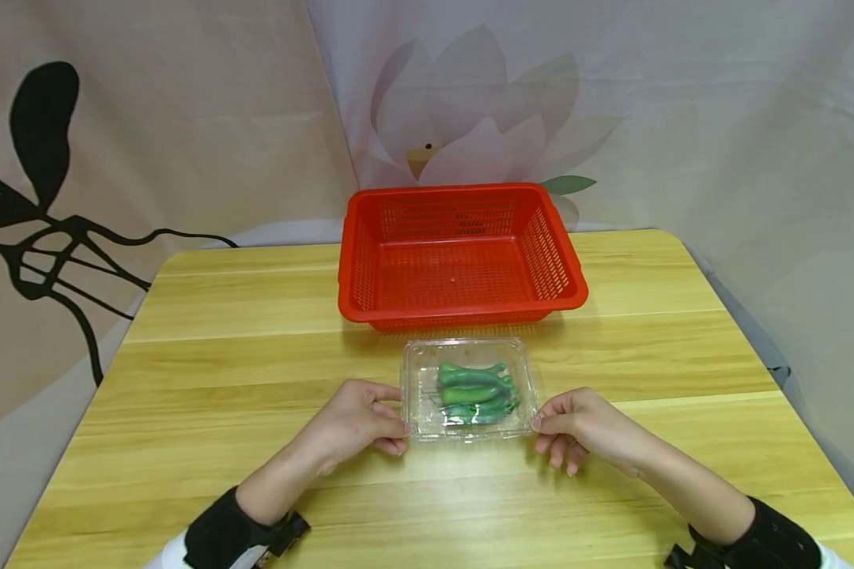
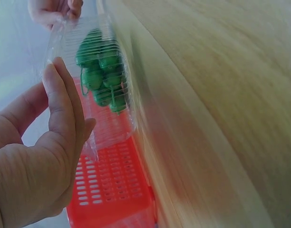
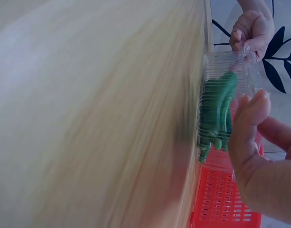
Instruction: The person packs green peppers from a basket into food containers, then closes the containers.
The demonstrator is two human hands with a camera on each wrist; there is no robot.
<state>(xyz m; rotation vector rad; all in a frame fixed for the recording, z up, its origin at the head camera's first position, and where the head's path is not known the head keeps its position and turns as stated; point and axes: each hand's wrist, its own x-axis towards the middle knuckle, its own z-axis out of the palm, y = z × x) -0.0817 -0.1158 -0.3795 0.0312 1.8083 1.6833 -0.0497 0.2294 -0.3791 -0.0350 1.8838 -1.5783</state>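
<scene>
A clear plastic box [image 1: 427, 431] with its lid down lies in front of the basket, with several green peppers [image 1: 473, 395] inside. My left hand [image 1: 363, 419] holds the box by its left side, thumb close to the front corner. At the opposite front corner, my right hand [image 1: 587, 427] pinches the rim between thumb and index finger, the other fingers hanging below. In the left wrist view the peppers [image 2: 100, 71] show through the ribbed plastic wall. The right wrist view also shows the peppers [image 3: 216, 107] behind the ribbed side.
Behind the box stands a red plastic basket [image 1: 462, 312] with slotted walls and nothing in it. Both sit on a wood-grain table [image 1: 206, 379]. A printed cloth [image 1: 740, 118] hangs along the back and sides of the table.
</scene>
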